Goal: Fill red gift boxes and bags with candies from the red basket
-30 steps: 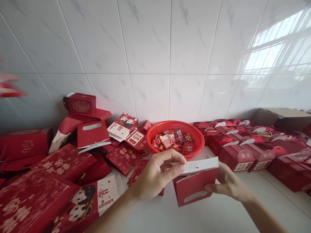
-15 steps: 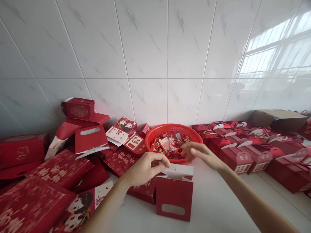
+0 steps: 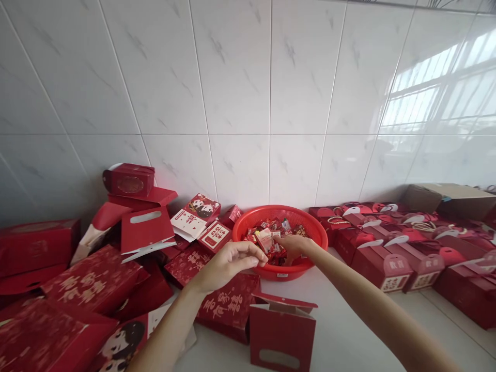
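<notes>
A red basket (image 3: 279,275) holds many small wrapped candies (image 3: 267,237). My right hand (image 3: 296,247) reaches down into it, its fingers spread among the candies; the fingertips are partly hidden. To the left of the basket's front, my left hand (image 3: 228,263) hovers over the red boxes, fingers curved with a gap between thumb and fingers and nothing in them. Below the hands, a red box (image 3: 282,333) with an oval window stands upright on the white surface, its top flaps apart.
Red boxes (image 3: 91,276) lie in a loose pile at the left. Several rows of closed red boxes (image 3: 382,263) stand at the right, with a brown cardboard box (image 3: 453,199) behind them. A tiled wall rises at the back.
My right hand has moved from the basket's right rim into the candies. The view has shifted, so the upright box appears lower. My left hand hovers as before, now farther from that box.
</notes>
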Tool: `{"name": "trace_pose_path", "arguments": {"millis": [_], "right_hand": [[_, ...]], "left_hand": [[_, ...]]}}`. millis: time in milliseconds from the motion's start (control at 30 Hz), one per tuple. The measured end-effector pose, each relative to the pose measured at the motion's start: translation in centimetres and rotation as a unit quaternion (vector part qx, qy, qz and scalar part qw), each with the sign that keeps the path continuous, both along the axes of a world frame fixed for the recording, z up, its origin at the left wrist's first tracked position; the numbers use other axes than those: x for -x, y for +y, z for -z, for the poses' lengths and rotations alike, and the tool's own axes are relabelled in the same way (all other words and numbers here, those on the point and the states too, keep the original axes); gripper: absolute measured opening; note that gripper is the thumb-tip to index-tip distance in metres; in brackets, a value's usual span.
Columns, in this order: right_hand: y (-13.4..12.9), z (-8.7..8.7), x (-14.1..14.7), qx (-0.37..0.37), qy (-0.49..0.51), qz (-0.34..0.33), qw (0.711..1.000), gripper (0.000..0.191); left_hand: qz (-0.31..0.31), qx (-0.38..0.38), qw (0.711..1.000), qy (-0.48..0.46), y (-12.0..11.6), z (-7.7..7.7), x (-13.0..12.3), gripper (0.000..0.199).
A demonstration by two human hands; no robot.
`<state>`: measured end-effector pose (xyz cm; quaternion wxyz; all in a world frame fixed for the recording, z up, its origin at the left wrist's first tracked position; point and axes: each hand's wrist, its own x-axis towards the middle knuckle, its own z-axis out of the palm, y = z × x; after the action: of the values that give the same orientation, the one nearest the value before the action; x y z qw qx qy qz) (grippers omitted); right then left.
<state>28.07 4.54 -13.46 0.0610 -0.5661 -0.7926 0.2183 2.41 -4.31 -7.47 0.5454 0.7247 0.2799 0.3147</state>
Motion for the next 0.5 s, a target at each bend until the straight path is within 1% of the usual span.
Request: {"name": "trace_pose_path", "arguments": {"millis": [33,67,167,200,267,300,367,433,500], "right_hand": [[-0.1,0.1,0.0,-0.006,-0.001,-0.006,1.0,0.1],[-0.1,0.1,0.0,-0.011,0.003,-0.013,1.0,0.088],[-0.3,-0.1,-0.2,-0.017,0.035,-0.039,0.998,0.043],[-0.3,-0.3,-0.2,-0.02,0.052,-0.048,0.997,0.031],[-0.5,-0.8,-0.3,-0.035,0.099,-0.064,0.992,0.015],[-0.6,-1.1,-0.3,-0.047,0.128,-0.07,0.988,0.013],[-1.0,-1.6,-0.4,-0.075,0.186,-0.074,0.977,0.021],[-1.4,-1.9,-0.5,-0.105,0.236,-0.064,0.964,0.03],[-2.0,-2.1,-0.3,-0.132,0.27,-0.05,0.953,0.032]], "left_hand": [[-0.007,-0.001,1.0,0.001,0.4,0.3,-0.1,0.016],[-0.014,-0.004,1.0,0.003,0.8,0.7,-0.3,0.016],[-0.037,-0.021,0.999,0.009,1.9,1.9,-1.0,0.016],[-0.046,-0.024,0.999,0.008,2.3,2.3,-1.3,0.015],[-0.065,-0.023,0.998,-0.003,3.1,2.9,-2.1,0.014],[-0.079,-0.017,0.997,-0.013,3.5,3.1,-2.5,0.015],[-0.122,0.001,0.992,-0.037,4.2,3.3,-3.5,0.022],[-0.176,0.03,0.983,-0.049,4.8,3.4,-4.5,0.031],[-0.213,0.067,0.974,-0.04,5.4,3.4,-5.5,0.037]]}}
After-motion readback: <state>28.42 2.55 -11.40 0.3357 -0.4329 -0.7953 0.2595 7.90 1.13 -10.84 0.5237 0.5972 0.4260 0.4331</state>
